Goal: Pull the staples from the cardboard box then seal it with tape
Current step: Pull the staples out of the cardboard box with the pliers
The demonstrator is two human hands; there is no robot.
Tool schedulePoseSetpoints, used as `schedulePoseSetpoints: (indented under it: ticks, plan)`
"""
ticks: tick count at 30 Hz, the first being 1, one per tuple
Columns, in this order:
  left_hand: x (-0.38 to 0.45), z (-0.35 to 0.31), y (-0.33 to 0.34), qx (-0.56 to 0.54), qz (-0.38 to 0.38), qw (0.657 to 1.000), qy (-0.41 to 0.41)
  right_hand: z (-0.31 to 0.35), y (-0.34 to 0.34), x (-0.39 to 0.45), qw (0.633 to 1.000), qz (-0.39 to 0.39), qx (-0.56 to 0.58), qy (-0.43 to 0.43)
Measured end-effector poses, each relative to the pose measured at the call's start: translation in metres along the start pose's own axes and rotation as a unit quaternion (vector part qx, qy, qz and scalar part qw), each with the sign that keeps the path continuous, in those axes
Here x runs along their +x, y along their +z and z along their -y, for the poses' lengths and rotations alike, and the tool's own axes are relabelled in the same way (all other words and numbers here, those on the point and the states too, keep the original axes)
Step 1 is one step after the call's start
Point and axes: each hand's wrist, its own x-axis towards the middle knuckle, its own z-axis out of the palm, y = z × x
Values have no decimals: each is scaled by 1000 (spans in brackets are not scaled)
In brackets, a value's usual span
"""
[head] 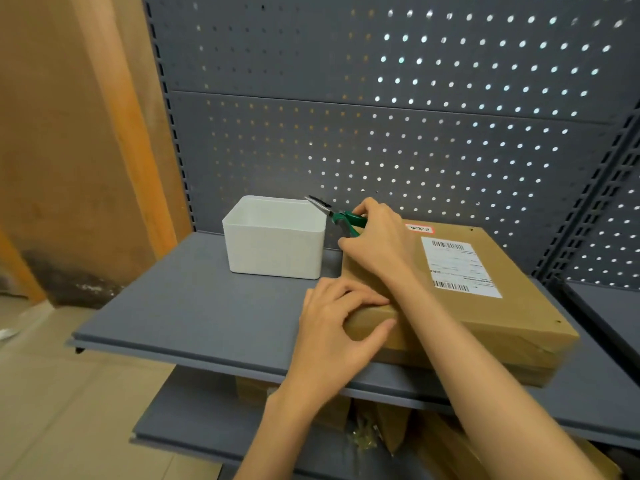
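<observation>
Above white bin [277,237], right hand [375,242] grips green-handled pliers [337,218].

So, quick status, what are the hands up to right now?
Right hand holds green pliers, nose over white bin. Left hand grips cardboard box at near corner. Nothing in the way.

Shipping label [459,266] print blurred, unreadable

There is one flat cardboard box [450,292], one white plastic bin [277,244] and one pair of green-handled pliers [337,216]. Two hands are visible, the left hand [332,337] and the right hand [377,237].
</observation>
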Motion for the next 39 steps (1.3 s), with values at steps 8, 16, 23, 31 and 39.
schedulePoseSetpoints:
  ticks: [8, 16, 23, 31, 39]
  plan:
    - [4, 0, 0, -33, -6, 999, -10, -26, -45, -10, 992, -57, 100, 48]
    - [30, 6, -7, -164, 14, 982, -96, -94, -93, -37, 992, -34, 0, 124]
    - [59, 15, 3, -117, 59, 977, -166, -115, -101, -52, 993, -46, -15, 111]
    - [66, -6, 7, 143, 176, 971, -74, -137, -128, -59, 984, -88, -61, 142]
    - [67, -20, 32, 248, 154, 955, -50, -138, -129, -50, 996, 18, -63, 55]
